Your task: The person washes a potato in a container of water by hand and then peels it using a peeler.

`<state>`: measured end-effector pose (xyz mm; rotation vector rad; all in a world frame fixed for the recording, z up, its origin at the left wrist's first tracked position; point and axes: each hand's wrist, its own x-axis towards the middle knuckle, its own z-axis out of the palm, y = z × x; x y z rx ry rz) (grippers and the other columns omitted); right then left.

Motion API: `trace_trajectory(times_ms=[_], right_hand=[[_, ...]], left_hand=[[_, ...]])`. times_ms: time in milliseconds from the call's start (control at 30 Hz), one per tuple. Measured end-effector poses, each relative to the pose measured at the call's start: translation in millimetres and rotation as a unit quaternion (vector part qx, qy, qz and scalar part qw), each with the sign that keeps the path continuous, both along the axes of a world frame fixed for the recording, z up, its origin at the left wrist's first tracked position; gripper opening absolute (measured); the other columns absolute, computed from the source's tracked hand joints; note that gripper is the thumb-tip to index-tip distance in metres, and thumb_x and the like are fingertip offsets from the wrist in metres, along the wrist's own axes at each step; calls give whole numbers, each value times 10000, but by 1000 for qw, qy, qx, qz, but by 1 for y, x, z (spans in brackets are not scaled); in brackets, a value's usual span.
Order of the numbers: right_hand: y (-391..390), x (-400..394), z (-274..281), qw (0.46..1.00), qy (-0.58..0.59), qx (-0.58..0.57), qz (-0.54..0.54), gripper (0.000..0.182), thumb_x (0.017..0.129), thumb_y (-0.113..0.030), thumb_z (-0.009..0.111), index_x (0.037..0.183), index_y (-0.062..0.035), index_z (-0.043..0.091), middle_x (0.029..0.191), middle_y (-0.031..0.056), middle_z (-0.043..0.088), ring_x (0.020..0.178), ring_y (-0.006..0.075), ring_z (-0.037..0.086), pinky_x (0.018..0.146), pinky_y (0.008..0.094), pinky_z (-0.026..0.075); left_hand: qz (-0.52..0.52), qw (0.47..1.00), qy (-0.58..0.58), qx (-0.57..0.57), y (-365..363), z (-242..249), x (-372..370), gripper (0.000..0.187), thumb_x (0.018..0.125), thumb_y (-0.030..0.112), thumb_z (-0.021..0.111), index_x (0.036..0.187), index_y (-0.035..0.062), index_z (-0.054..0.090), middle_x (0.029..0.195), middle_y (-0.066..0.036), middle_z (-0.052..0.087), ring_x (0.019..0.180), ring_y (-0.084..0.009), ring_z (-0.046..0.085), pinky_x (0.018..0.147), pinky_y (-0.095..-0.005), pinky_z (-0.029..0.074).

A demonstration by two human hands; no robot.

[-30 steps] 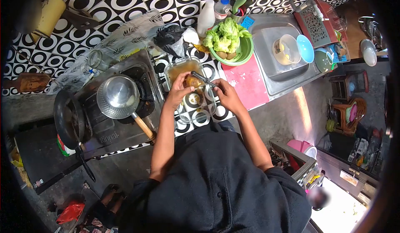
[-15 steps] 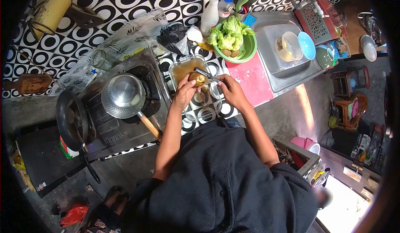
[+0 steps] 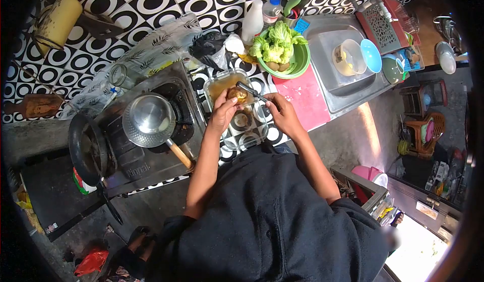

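The left hand [image 3: 222, 111] remains closed around the small brown round potato [image 3: 236, 95], unmoved above the clear rectangular glass dish [image 3: 252, 135]. The right hand [image 3: 279, 108] keeps gripping the metal-bladed peeler [image 3: 248, 90] against it; peeling appears to continue.

Potato [image 3: 237, 95] partly hidden by left hand [image 3: 223, 112]; peeler [image 3: 250, 91] blade too small to tell.

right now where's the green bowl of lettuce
In the head view, the green bowl of lettuce sits at the back of the counter, just left of the sink, behind the red mat and beside the white bottle.
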<state>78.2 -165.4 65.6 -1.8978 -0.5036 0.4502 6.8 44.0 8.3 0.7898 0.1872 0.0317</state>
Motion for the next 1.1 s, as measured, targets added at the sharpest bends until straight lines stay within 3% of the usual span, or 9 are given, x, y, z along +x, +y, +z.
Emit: trace_trajectory(times_ms=[500,700,800,900,1000,1100], right_hand=[[9,-1,-5,1000,13,-27,8,176,975,-110,549,1108,-1,584,948,183,634,870,310,637,789,379,492],[7,3,-12,999,34,4,3,175,995,-130,529,1092,1,593,873,145,625,804,235,610,760,348,483],[4,2,-7,999,42,-9,14,201,1011,-110,507,1129,25,598,887,64,629,842,130,584,782,285,475],[3,-1,5,998,51,-26,21,204,1013,-114,506,1123,27,603,879,62,627,838,127,579,779,284,472],[1,-4,-2,1000,23,1,10,214,1000,-135,509,1126,2,614,869,137,640,815,221,624,763,344,492],[0,-4,-3,1000,11,3,15,214,994,-131,517,1132,3,610,888,145,649,828,231,637,770,348,498]], left_hand=[[11,1000,2,22,-1,8,-2,439,938,110,603,1337,-9,461,1207,-136,598,1106,-238,610,925,-367,503],[18,1000,3,21,-5,12,-5,445,936,108,618,1329,-25,458,1210,-155,597,1101,-268,621,935,-358,513],[31,999,5,25,-6,14,-5,448,929,95,626,1327,-22,456,1209,-155,591,1092,-265,623,937,-372,517],[64,998,10,25,-7,16,-5,455,916,74,640,1318,-17,448,1213,-158,581,1080,-261,625,947,-391,517],[83,996,10,29,-7,16,-6,453,905,50,649,1300,-10,436,1221,-163,573,1093,-261,621,964,-408,513],[87,996,7,29,-9,18,-6,437,898,23,648,1274,3,427,1225,-164,570,1128,-263,610,978,-421,508]])
